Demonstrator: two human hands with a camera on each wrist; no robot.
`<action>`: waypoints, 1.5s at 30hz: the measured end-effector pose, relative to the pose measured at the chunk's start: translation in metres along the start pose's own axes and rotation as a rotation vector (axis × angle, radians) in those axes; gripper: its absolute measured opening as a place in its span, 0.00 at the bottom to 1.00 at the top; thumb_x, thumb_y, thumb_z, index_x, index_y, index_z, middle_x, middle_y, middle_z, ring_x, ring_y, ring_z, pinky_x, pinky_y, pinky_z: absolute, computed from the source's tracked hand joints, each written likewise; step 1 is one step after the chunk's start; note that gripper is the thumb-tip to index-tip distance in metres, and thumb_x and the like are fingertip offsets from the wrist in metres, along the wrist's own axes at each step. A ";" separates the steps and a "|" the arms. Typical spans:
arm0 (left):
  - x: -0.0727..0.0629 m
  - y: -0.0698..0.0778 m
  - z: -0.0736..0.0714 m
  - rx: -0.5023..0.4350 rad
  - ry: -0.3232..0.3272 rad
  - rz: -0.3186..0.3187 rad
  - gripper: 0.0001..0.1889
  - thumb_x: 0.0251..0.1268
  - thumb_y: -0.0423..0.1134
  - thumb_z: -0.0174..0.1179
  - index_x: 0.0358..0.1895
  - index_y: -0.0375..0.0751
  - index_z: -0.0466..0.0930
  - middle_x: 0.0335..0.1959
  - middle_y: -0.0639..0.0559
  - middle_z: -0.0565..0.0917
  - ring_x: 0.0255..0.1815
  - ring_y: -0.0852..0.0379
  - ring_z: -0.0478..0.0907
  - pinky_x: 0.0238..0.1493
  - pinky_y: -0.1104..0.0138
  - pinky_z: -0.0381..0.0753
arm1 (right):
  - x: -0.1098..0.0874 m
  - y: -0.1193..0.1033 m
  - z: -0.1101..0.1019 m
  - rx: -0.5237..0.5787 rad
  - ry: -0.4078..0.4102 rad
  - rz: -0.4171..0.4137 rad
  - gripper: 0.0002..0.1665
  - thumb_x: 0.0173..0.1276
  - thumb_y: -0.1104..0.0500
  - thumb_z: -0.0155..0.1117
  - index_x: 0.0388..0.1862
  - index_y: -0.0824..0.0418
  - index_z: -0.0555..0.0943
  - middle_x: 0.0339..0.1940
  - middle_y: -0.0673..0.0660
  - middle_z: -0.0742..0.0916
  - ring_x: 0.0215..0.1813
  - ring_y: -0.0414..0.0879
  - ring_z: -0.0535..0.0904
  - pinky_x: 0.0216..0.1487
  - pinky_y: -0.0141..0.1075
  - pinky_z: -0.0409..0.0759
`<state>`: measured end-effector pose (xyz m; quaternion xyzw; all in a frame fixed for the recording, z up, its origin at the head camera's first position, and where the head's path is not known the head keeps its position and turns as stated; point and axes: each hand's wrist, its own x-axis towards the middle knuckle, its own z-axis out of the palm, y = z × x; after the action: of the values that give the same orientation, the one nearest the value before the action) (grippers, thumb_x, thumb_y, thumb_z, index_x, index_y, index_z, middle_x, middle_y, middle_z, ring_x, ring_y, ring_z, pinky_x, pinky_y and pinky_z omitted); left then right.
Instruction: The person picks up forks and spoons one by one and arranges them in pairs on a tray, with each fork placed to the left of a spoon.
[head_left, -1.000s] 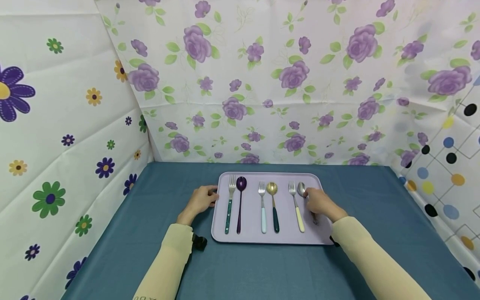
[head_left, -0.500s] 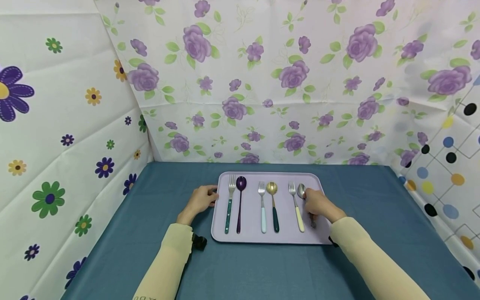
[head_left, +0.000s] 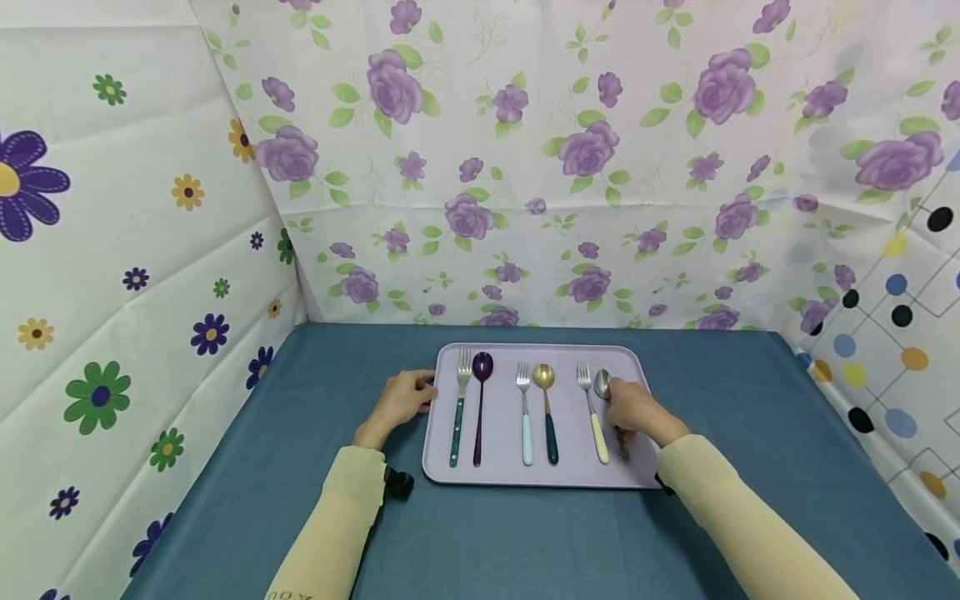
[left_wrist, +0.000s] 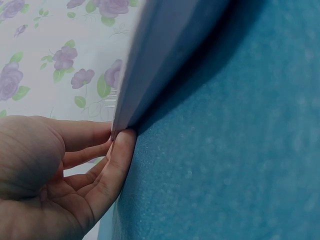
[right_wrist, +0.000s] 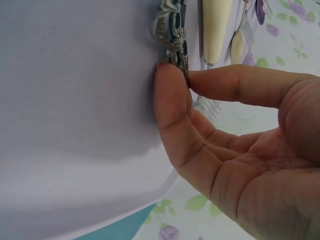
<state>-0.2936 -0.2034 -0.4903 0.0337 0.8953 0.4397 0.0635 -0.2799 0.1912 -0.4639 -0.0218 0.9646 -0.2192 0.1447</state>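
Observation:
My left hand [head_left: 399,399] pinches the left rim of a pale lilac tray [head_left: 502,475]; thumb and fingers meet at that rim [left_wrist: 122,112] in the left wrist view. My right hand [head_left: 643,411] pinches a silver spoon by its ornate handle [right_wrist: 177,35]. In the head view the spoon's bowl [head_left: 603,383] shows beyond the fingers, and the handle's middle is hidden. Left of it lies a cream-handled fork [head_left: 597,429]. Farther left are a gold spoon with a dark green handle [head_left: 550,417], a light-blue-handled fork [head_left: 527,425], a purple spoon [head_left: 480,417] and a green-handled fork [head_left: 457,417].
The tray lies on a table with a blue-grey cloth [head_left: 517,542]. A floral sheet [head_left: 525,167] rises behind the table, and patterned sheets [head_left: 135,333] flank it left and right. Dark wrist straps [head_left: 399,485] show at the sleeves.
The right hand has shifted slightly left, and the spoon's handle end has swung left toward the cream-handled fork. The left hand and the other cutlery stay where they were.

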 end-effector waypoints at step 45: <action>0.000 0.013 -0.007 0.119 0.115 0.122 0.14 0.80 0.42 0.60 0.58 0.40 0.86 0.46 0.46 0.87 0.38 0.53 0.83 0.40 0.59 0.85 | 0.016 0.009 -0.012 0.032 0.278 -0.436 0.09 0.77 0.66 0.59 0.45 0.69 0.86 0.39 0.61 0.82 0.38 0.52 0.77 0.37 0.45 0.79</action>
<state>-0.2950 -0.2012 -0.4756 0.0663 0.9182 0.3902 -0.0171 -0.2987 0.2026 -0.4620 -0.1967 0.9441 -0.2614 -0.0397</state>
